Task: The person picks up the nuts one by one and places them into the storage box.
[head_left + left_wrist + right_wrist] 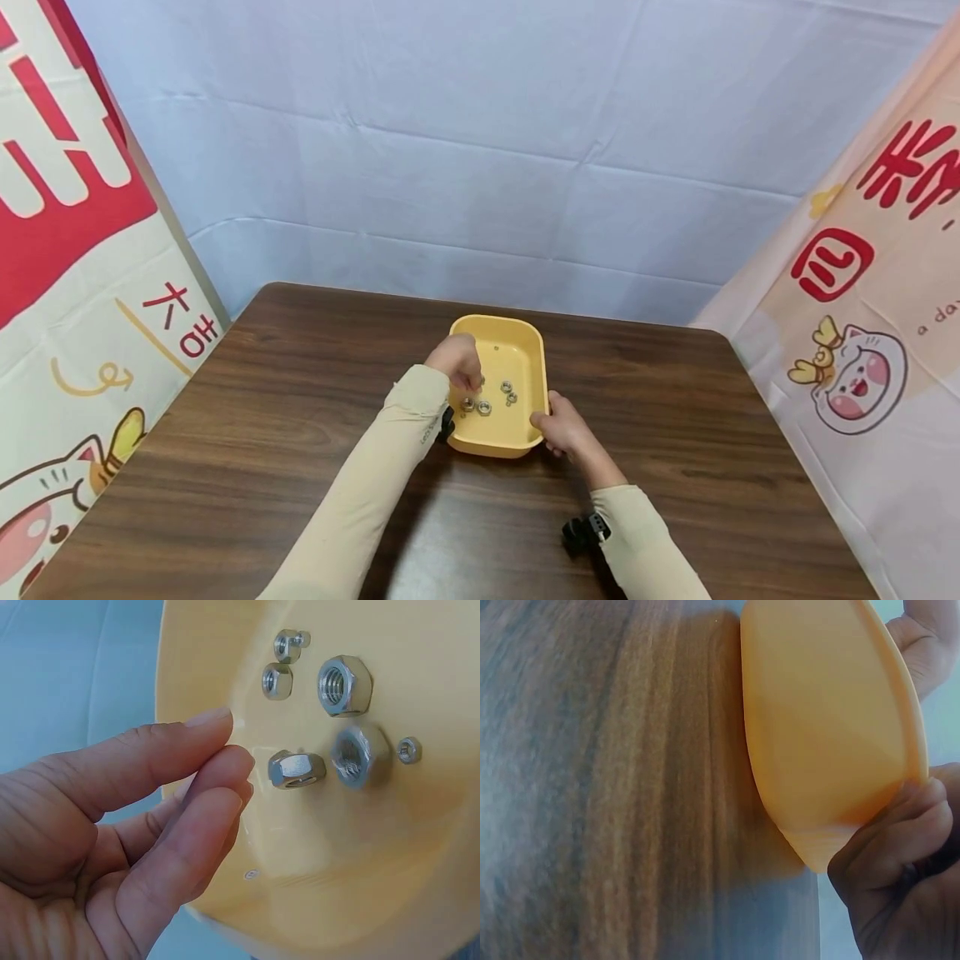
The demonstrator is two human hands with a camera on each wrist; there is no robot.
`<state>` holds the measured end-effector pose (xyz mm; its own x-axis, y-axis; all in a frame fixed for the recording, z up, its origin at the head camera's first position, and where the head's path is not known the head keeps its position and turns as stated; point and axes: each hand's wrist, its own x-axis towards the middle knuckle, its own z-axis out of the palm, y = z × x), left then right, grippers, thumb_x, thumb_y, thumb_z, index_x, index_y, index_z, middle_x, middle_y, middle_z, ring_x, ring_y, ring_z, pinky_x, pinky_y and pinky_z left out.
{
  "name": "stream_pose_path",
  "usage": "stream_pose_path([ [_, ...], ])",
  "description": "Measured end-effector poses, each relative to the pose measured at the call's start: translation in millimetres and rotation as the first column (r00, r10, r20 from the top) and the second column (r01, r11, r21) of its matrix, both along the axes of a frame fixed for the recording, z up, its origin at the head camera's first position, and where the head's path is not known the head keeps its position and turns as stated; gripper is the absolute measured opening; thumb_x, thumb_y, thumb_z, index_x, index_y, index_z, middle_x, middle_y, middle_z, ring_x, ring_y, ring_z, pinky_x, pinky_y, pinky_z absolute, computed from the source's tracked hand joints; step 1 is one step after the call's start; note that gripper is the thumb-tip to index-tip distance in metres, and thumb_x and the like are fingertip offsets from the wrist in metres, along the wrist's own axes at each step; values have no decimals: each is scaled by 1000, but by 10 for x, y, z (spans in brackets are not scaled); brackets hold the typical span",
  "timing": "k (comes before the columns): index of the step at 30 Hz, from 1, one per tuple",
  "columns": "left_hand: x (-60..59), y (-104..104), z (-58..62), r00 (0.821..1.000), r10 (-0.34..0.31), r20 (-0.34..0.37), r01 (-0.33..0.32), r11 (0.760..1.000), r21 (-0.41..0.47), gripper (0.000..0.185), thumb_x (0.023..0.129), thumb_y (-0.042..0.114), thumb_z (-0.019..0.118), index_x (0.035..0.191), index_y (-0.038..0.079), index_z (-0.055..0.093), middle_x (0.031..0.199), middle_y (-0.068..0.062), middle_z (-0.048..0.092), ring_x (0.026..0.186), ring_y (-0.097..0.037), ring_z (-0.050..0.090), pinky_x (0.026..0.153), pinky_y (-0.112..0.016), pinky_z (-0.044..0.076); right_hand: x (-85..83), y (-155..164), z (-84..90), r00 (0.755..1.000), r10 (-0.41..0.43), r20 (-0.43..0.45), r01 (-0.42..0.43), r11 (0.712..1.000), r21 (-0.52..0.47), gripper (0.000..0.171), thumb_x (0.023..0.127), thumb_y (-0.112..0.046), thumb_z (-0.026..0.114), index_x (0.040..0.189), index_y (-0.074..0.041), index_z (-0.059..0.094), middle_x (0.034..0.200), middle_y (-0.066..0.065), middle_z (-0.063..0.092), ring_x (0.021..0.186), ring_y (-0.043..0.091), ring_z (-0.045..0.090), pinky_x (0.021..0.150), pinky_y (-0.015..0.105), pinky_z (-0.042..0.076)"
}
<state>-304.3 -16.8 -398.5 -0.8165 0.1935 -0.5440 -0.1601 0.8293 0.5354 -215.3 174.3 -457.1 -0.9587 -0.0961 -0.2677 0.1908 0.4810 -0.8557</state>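
Observation:
A yellow plastic tray [495, 429] rests on the table, with several silver hex nuts of different sizes on its floor. My left hand [459, 363] reaches over the left rim, fingertips just above the nuts. In the left wrist view, the thumb and bent fingers [217, 817] come close together, and nothing shows between them. Close by lie a tilted nut [296, 769], a larger nut [345, 685] and a blurred nut [360, 756]. My right hand [567, 429] grips the right rim near the front corner, thumb over the edge and fingers against the outer wall [825, 712].
Dark wood-grain table [315, 392] spreads around the tray. A pale blue cloth [450, 183] hangs behind its far edge. Printed curtains [847, 367] stand at both sides. Black wrist cameras [585, 533] are strapped over the pale sleeves.

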Motion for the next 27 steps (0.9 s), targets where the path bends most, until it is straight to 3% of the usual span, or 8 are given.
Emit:
stream_pose_path([
  [7, 42, 20, 100, 1000, 16, -24, -16, 1000, -3, 5, 76, -4, 72, 79, -4, 67, 71, -11, 66, 57, -16, 62, 58, -26, 53, -20, 0, 11, 1000, -14, -1, 14, 1000, -9, 14, 83, -1, 48, 97, 0, 46, 54, 6, 44, 36, 14, 36, 32, 25, 30],
  [10, 109, -41, 116, 997, -7, -81, 14, 996, 92, 6, 78, -1, 72, 77, -2, 66, 69, -12, 65, 59, -20, 63, 57, -29, 53, 31, 6, 39, 1000, -18, 5, 18, 1000, -15, 9, 88, -6, 50, 89, -1, 43, 54, 7, 46, 37, 14, 40, 34, 25, 34],
  [12, 202, -105, 143, 986, -52, -156, 79, 982, 169, 8, 80, 4, 71, 78, 0, 65, 71, -11, 65, 64, -25, 65, 58, -31, 53, 86, 33, 71, 1000, -20, -13, 20, 1000, -11, 16, 92, -13, 51, 85, -2, 42, 56, 9, 48, 39, 15, 44, 36, 26, 37],
  [15, 383, -217, 194, 941, -149, -305, 218, 954, 207, 9, 84, 11, 70, 82, 6, 64, 71, -6, 66, 65, -25, 65, 57, -30, 52, 165, 105, 140, 998, -21, -63, 21, 1000, 7, 25, 95, -23, 53, 85, 0, 46, 61, 11, 52, 45, 18, 50, 41, 29, 44],
  [18, 554, -327, 239, 892, -182, -414, 285, 937, 202, 7, 85, 13, 68, 84, 8, 63, 69, 0, 65, 59, -20, 63, 54, -29, 49, 215, 178, 198, 991, -14, -132, 19, 999, 40, 25, 96, -23, 53, 89, 1, 52, 68, 13, 55, 52, 21, 54, 47, 33, 48],
  [20, 643, -407, 254, 867, -166, -470, 292, 933, 209, 6, 87, 13, 67, 84, 8, 64, 67, 3, 63, 56, -15, 62, 53, -28, 48, 234, 218, 228, 984, -6, -178, 17, 998, 62, 20, 96, -19, 52, 91, 1, 54, 70, 13, 56, 55, 23, 56, 50, 33, 49],
  [23, 733, -518, 251, 844, -101, -526, 262, 934, 241, 6, 87, 12, 65, 82, 9, 63, 65, 2, 62, 57, -16, 62, 52, -28, 48, 245, 276, 243, 962, 3, -274, 33, 992, 124, 13, 95, -13, 52, 92, -1, 56, 69, 10, 56, 57, 22, 58, 51, 32, 48],
  [27, 805, -635, 190, 804, -21, -595, 207, 947, 246, 8, 86, 10, 64, 79, 13, 62, 65, 2, 59, 58, -15, 59, 52, -27, 47, 255, 350, 240, 898, 25, -438, 90, 966, 241, 8, 92, -12, 55, 91, -5, 59, 69, 2, 55, 58, 16, 53, 53, 30, 43],
])
